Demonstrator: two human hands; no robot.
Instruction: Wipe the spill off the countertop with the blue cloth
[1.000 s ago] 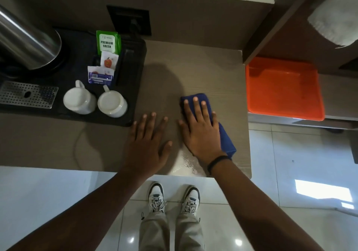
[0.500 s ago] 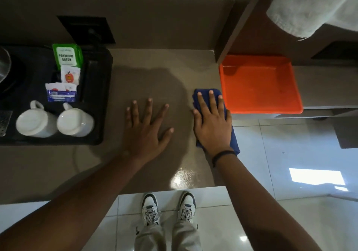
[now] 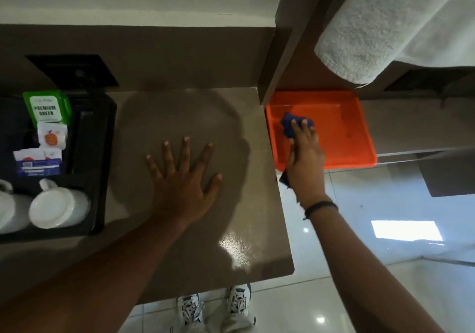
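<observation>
Two hands: both in view, one per role.
Right hand (image 3: pixel 304 157): right of centre in the frame, off the counter's edge and over the orange tray (image 3: pixel 341 116); its fingers are closed around the bunched blue cloth (image 3: pixel 289 124), a corner of which hangs below the palm.
Left hand (image 3: pixel 183 178): centre of the frame, spread flat with palm down on the countertop (image 3: pixel 180 111), holding nothing.
Cloth position: over the tray's left half; whether it touches the tray floor, I cannot tell.
Spill: a shiny patch (image 3: pixel 237 249) shows near the counter's lower right corner; it could be leftover wetness or only glare.
Progress: judging by the cloth being off the counter, the wiping looks nearly or wholly done.
Left to do: probably set the cloth down, and pass once more over the shiny patch if it is wet.
Left of frame: black tray (image 3: pixel 102 152) with sachets and white cups (image 3: pixel 57 208), not involved.
</observation>
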